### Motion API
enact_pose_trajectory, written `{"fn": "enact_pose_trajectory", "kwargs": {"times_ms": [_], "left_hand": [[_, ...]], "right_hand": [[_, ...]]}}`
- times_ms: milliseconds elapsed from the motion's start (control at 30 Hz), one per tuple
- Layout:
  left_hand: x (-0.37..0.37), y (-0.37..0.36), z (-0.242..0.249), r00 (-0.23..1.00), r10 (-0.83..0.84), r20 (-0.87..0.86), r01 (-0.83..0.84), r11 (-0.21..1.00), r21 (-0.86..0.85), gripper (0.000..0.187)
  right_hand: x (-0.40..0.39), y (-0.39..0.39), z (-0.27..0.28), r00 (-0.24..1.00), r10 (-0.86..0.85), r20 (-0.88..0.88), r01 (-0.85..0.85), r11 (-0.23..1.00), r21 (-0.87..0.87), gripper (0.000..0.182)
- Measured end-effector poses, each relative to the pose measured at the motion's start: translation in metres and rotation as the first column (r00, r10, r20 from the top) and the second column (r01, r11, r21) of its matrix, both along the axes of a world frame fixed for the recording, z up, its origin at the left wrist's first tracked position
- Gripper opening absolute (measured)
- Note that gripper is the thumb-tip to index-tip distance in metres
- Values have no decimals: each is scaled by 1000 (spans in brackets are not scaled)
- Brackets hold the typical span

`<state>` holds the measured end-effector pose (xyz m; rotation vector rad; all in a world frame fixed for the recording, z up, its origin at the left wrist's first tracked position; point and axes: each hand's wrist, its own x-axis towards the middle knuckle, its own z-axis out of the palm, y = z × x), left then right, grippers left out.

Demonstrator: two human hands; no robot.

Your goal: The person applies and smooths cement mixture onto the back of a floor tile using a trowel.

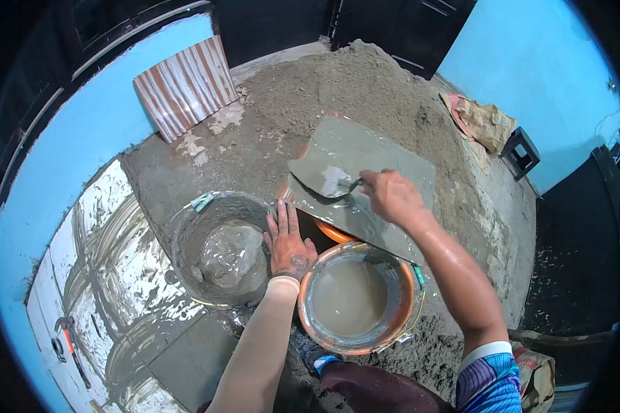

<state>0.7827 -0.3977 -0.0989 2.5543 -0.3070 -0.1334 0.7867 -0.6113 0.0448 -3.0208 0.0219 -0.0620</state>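
Note:
My right hand is closed around the handle of a trowel. The trowel's blade, smeared with wet cement, lies over a large tile coated in grey cement. My left hand is open, with its fingers stretched out to the tile's near left corner. To the left of that hand stands a bucket of thick mortar. An orange bucket of cloudy grey water is to its right, just below the tile's near edge. Part of another orange rim shows beneath the tile.
Behind the tile rises a heap of sand. White floor tiles smeared with cement lie at the left, with a hammer on them. A striped brown panel leans on the blue wall. A paper sack and black stool are at right.

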Motion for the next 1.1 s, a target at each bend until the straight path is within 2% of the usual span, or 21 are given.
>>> {"fn": "enact_pose_trajectory", "kwargs": {"times_ms": [133, 233, 333, 433, 533, 633, 733, 933, 1100], "left_hand": [[1, 1, -3, 1000, -10, -25, 10, 1000, 16, 95], [2, -1, -3, 999, -12, -30, 13, 1000, 25, 97], [3, 0, -5, 999, -17, -43, 18, 999, 33, 101], [5, -1, -3, 997, -26, -68, 29, 998, 49, 96], [5, -1, -6, 998, -29, -52, 32, 998, 57, 97], [6, -1, -6, 998, -34, -44, 36, 998, 49, 96], [5, 2, -3, 999, -31, -39, 32, 999, 6, 96], [3, 2, 4, 999, -17, -42, 15, 999, -30, 95], [2, 0, 4, 999, -9, -42, 9, 1000, 4, 95]], "right_hand": [[40, -8, 12, 990, 80, -112, -93, 989, -117, 21], [78, 6, -1, 985, 144, -99, -162, 967, -197, 23], [111, 37, -13, 982, 129, -135, -155, 967, -203, 23], [144, 75, -23, 990, 103, -100, -121, 975, -184, 24], [165, 103, -20, 980, 127, -151, -159, 960, -231, 24], [172, 109, -12, 982, 89, -168, -115, 982, -151, 25], [161, 92, -13, 985, 164, 49, -160, 985, -71, 28], [98, 33, 0, 999, 47, 1, -47, 998, 51, 23], [41, 2, -30, 998, -55, -16, 57, 995, 84, 30]]}}
